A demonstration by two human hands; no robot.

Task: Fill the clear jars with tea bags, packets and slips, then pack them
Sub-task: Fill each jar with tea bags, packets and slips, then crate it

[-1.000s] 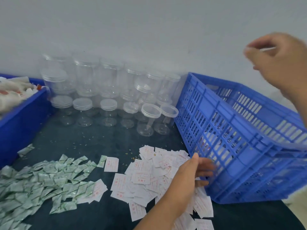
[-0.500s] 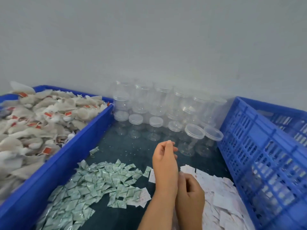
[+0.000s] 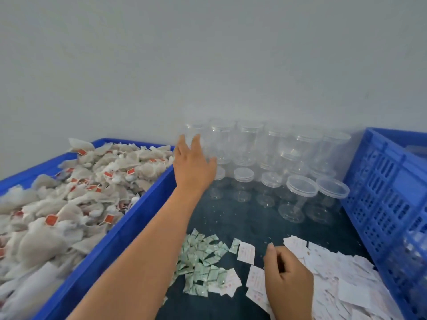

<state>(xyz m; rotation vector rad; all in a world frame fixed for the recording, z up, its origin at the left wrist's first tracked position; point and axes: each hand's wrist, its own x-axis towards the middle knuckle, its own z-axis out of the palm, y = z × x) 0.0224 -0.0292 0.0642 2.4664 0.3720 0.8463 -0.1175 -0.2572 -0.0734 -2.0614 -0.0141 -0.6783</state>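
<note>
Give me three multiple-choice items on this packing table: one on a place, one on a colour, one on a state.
1. Where do the tea bags lie?
A. in the blue bin on the left
B. in the slatted crate on the right
C. loose on the table top

2. What colour are the tags on the tea bags?
A. green
B. yellow
C. red

3. How is the left hand?
A. open, stretched toward the clear jars
B. gripping a lid
C. resting in the tea bags

Answers:
1 A, the bags are heaped inside the bin's walls.
2 C, small red squares dot the heap.
3 A, the hand is spread in front of the jars and holds nothing.
</note>
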